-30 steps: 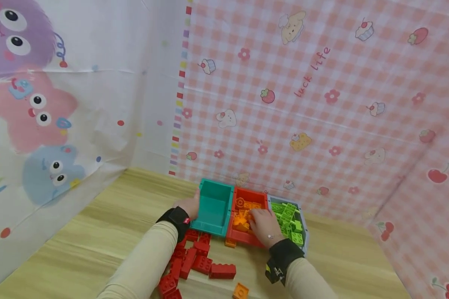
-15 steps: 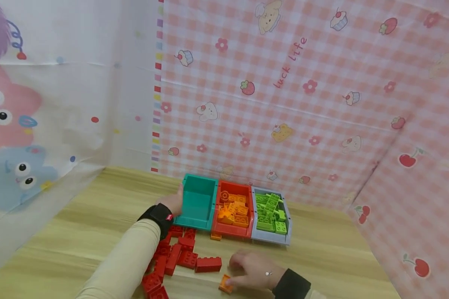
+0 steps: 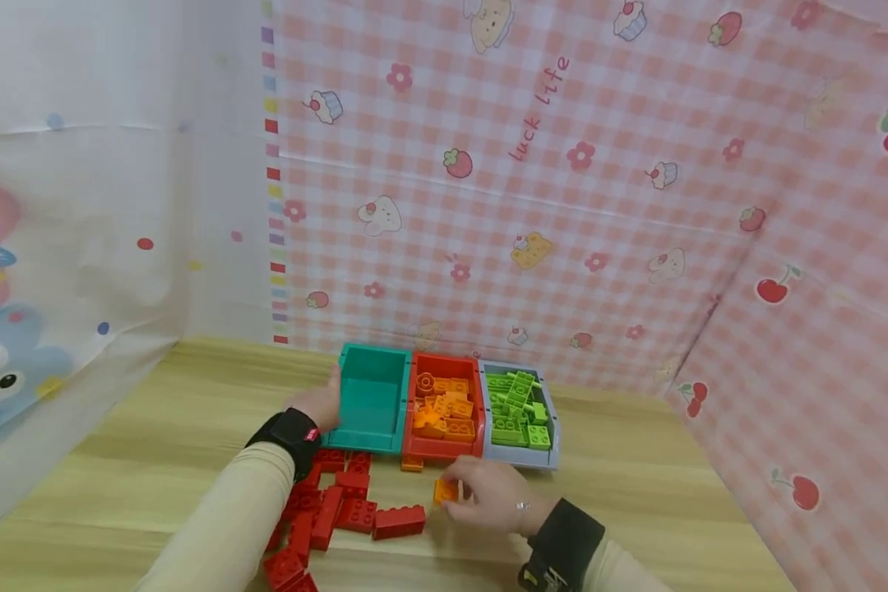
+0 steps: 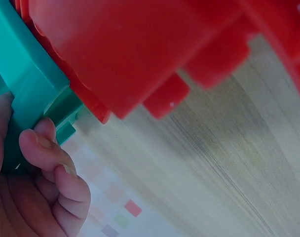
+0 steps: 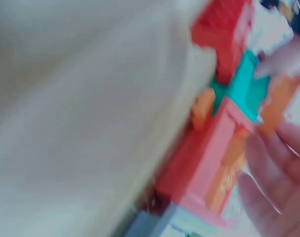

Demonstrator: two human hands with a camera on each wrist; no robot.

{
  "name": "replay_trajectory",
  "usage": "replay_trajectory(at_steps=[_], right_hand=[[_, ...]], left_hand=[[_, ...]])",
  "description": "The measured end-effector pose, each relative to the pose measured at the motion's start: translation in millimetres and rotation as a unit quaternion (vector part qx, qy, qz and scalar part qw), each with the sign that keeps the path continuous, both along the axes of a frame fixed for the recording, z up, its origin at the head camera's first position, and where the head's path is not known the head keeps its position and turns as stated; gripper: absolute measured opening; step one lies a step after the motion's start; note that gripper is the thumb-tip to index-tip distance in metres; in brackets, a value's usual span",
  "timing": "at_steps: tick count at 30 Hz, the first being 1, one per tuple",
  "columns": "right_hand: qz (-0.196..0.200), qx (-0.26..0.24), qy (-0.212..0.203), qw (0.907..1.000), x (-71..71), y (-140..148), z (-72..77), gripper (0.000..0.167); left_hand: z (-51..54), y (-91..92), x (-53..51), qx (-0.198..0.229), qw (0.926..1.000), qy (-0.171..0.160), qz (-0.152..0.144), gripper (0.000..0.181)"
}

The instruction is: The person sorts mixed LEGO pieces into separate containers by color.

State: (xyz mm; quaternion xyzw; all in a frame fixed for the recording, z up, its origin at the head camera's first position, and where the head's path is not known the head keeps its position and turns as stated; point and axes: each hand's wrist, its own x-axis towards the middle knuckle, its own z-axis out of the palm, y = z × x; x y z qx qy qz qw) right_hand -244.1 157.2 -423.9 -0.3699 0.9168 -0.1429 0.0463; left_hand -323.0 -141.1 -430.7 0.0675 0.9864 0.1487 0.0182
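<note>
My left hand [image 3: 320,406] grips the left side wall of the teal bin [image 3: 370,440]; in the left wrist view its thumb and curled fingers [image 4: 66,182] are at the wall's edge. My right hand [image 3: 492,493] pinches an orange brick [image 3: 445,492] between thumb and fingers, in front of the red bin [image 3: 444,448]. The right wrist view, though blurred, also has this orange brick [image 5: 278,104] at the fingertips. Orange bricks [image 3: 451,405] lie inside the red bin. Nothing lies in the teal bin.
Several red bricks [image 3: 326,514] lie in front of the teal bin, beside the left forearm. Another orange brick [image 3: 412,465] sits at the red bin's front edge. The grey bin [image 3: 521,458] at right holds lime-green bricks [image 3: 520,403]. Patterned cloth [image 3: 429,181] hangs behind.
My right hand has come out of the red bin, reached the orange brick on the table and lifted it toward the bins. The left hand stays on the teal bin. The head view has shifted right.
</note>
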Motion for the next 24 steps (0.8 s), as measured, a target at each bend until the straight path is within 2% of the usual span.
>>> replay_trajectory(at_steps=[2,5,7,10,15,18,24], right_hand=[[-0.038,-0.032,0.052,0.9974,-12.2,-6,7.9,0.034],[-0.096,-0.077,0.087,0.9885,-32.6,-17,16.3,0.043],[-0.126,-0.082,0.108,0.9827,-46.5,-24,18.8,0.044],[-0.151,-0.058,0.15,0.9752,-64.5,-28,19.3,0.04],[-0.17,-0.003,0.232,0.9578,-86.6,-24,12.0,0.034],[-0.19,0.018,0.249,0.9495,-95.6,-20,6.9,0.031],[-0.237,0.074,0.226,0.9419,-104.5,-13,0.1,0.025]], left_hand=[[4.8,-7.7,6.9,0.002,1.0,-0.002,0.002,0.085],[8.6,-19.0,13.5,0.005,0.9999,-0.005,0.008,0.085],[7.3,-22.9,13.7,0.005,0.9999,-0.001,0.01,0.085],[2.1,-22.5,9.2,0.008,1.0,0.003,0.002,0.086],[-4.3,-12.9,2.5,0.012,0.9999,0.001,-0.006,0.087],[-2.2,-6.1,2.6,0.011,0.9999,-0.002,-0.004,0.088],[2.9,4.4,4.7,0.008,0.9998,-0.009,-0.014,0.088]])
